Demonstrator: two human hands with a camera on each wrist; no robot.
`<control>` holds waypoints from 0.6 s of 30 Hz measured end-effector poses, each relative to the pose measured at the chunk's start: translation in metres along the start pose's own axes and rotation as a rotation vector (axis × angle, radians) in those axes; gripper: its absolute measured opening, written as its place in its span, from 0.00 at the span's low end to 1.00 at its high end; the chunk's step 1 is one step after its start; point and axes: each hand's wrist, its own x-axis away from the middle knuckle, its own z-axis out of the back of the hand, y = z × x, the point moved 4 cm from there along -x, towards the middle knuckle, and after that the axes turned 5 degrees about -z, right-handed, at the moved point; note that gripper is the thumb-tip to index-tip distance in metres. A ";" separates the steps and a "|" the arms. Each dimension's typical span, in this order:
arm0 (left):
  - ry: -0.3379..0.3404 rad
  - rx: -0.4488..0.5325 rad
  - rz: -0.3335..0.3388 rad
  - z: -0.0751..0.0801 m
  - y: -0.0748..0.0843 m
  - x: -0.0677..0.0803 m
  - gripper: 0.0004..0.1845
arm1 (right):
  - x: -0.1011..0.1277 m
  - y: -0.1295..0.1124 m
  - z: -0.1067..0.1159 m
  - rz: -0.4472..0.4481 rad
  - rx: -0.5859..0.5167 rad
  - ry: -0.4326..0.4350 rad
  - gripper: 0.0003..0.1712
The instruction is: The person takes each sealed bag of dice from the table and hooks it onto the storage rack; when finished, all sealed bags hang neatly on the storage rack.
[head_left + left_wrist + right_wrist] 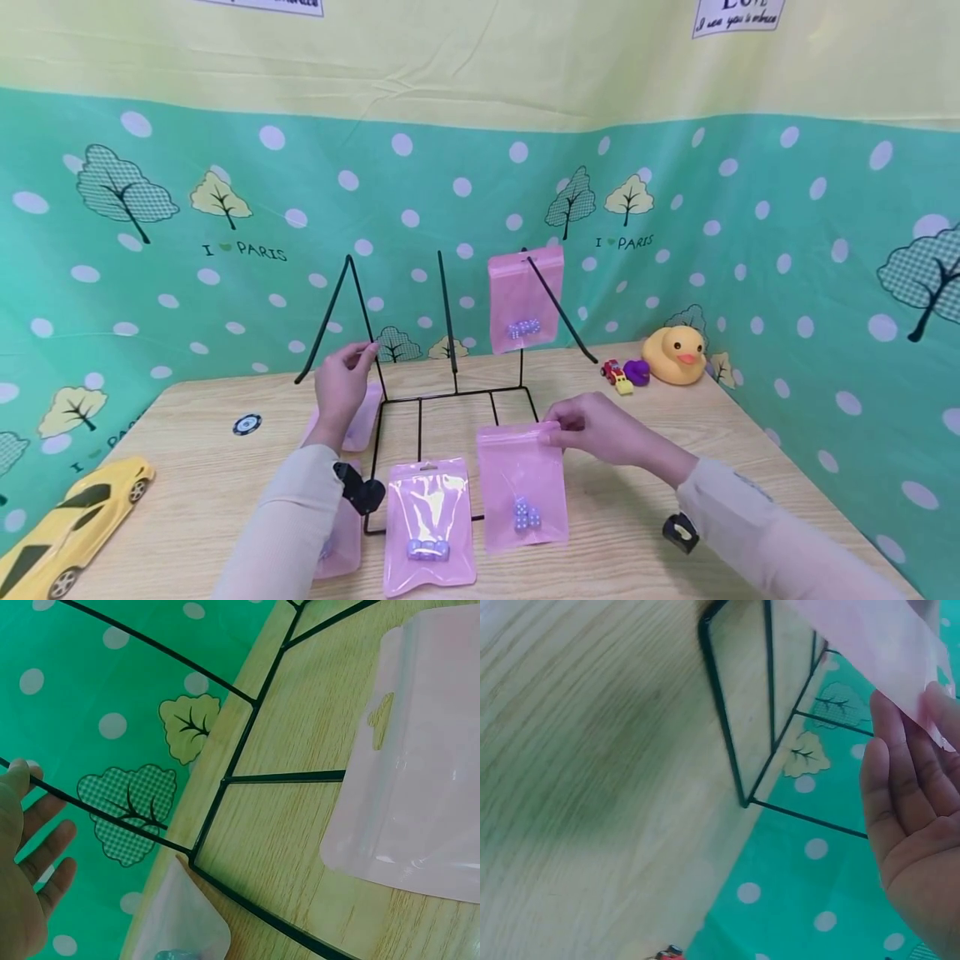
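Observation:
A black wire display rack with long hooks stands on the table. My left hand pinches its left upright between thumb and fingertips, as the left wrist view also shows. With thumb and fingers my right hand holds the top right corner of a pink zip bag with purple dice at its bottom. This bag hangs upright over the front of the rack's base. Another pink bag of dice hangs on the right hook. Beside the held bag lies a further pink bag, its hang hole at the top.
Two pink bags at the left are partly hidden by my left arm. A yellow toy car and a poker chip sit further left. At back right stand a rubber duck, a purple duck and a small toy car.

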 end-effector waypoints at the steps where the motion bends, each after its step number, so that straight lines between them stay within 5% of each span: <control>1: 0.001 0.000 0.000 0.000 0.000 0.000 0.21 | 0.001 -0.002 0.001 0.007 -0.003 0.004 0.05; 12: -0.004 -0.001 0.003 0.000 -0.001 0.000 0.21 | 0.015 -0.028 0.010 0.065 0.018 0.036 0.06; 18: -0.007 -0.001 0.003 0.000 -0.001 -0.001 0.20 | 0.022 -0.045 0.019 0.113 0.014 0.143 0.04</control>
